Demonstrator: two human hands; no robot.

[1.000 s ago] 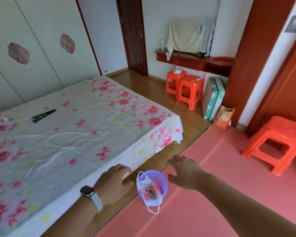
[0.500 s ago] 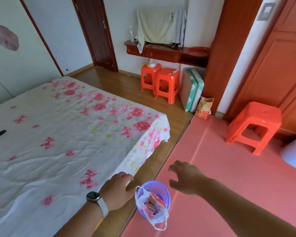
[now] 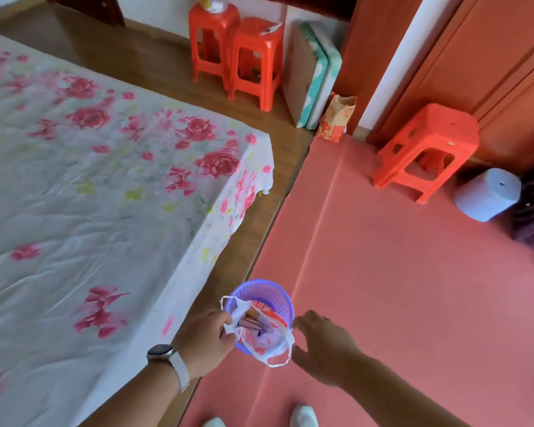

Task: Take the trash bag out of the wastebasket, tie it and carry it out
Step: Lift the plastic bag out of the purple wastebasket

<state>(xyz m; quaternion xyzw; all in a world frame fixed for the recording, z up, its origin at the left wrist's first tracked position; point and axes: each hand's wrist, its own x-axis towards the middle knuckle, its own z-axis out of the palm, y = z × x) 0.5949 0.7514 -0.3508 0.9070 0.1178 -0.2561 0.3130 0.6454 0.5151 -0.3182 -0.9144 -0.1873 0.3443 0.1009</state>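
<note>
A small purple mesh wastebasket stands on the floor where the wood strip meets the red mat, beside the bed. A white plastic trash bag with red print lines it, holding wrappers, its handle loops hanging over the rim. My left hand, with a watch on the wrist, pinches the bag's left edge at the rim. My right hand hovers just right of the basket with fingers spread, close to the bag's right handle loop but holding nothing.
A bed with a rose-print sheet fills the left. Two red stools stand by the far wall, another red stool at right, next to a pale round container. A paper bag leans near folded mats. My shoes show below.
The view has dropped towards the floor and moved closer. Both hands have come down to the wastebasket; the left hand has taken hold of the bag's edge.
</note>
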